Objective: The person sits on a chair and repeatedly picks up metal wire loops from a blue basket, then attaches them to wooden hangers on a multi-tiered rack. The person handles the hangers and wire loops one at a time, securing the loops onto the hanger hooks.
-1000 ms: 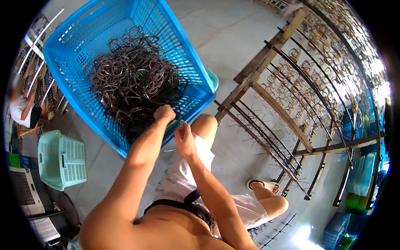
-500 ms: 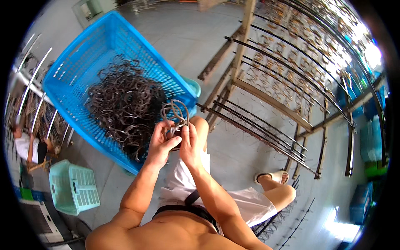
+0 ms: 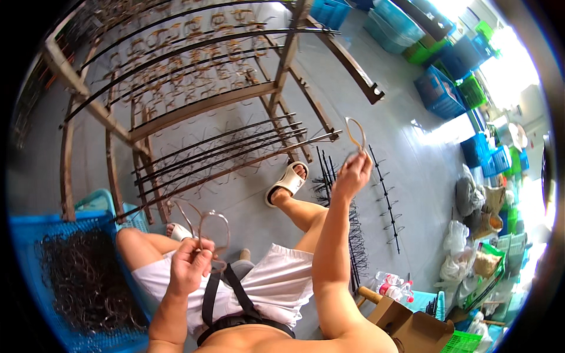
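Note:
My right hand [image 3: 352,174] is stretched out ahead on the right, above the floor. Its closed fingers pinch a single thin amber-brown hoop [image 3: 354,140] that stands up from the fingertips. Over my lap, my left hand [image 3: 191,266] is closed around several brown hoops [image 3: 227,230], which spread out above and beside the fingers. A dense heap of dark, similar hoops [image 3: 82,276] fills part of the blue basket [image 3: 65,221] at the lower left. The exact kind of these curved pieces cannot be made out.
A brown rack [image 3: 206,110] carries rows of hoops on dark rods. On the floor to the right lie a black rod with short prongs [image 3: 385,194] and a bundle of similar rods [image 3: 355,247]. An open cardboard box [image 3: 412,326], bottles [image 3: 391,288] and coloured crates [image 3: 438,91] stand further right.
My view has swung to the right. My hands, together near the basket before, are now apart: the right has moved out rightward with one hoop while the left keeps several.

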{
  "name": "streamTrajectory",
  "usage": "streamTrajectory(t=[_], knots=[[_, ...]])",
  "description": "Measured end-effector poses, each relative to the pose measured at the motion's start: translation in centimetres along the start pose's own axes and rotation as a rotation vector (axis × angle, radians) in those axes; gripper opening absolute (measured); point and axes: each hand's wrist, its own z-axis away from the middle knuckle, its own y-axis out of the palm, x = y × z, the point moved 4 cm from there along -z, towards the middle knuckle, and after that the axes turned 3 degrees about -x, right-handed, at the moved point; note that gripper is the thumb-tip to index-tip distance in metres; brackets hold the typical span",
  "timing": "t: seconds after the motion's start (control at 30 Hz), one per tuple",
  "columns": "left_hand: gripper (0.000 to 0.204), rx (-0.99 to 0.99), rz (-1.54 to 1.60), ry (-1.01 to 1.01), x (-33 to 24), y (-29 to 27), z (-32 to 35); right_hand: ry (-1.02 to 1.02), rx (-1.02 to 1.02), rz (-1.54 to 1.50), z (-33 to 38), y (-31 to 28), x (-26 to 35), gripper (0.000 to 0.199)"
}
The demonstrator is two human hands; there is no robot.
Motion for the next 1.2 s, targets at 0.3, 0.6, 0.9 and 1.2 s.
streamTrajectory(t=[0.3, 0.6, 0.9, 1.2], knots=[[0.024, 0.172, -0.202, -0.073, 0.8, 3.1, -1.6, 0.245, 0.129, 0.020, -0.6, 2.8, -6.6, 0.018], [0.021, 0.079, -0.145, 0.221, 0.9, 2.2, -3.4, 0.363, 0.128, -0.142, 0.3, 3.4, -6.6, 0.021], [0.026, 0.037, 0.042, 0.160, 1.3, 1.8, -3.8, 0.351, 0.349, -0.121, 1.0, 3.2, -6.8, 0.023], [0.022, 0.040, 0.051, 0.224, 1.2, 1.2, -4.7, 0.208, 0.493, 0.030, 1.0, 2.6, -6.9, 0.023]])
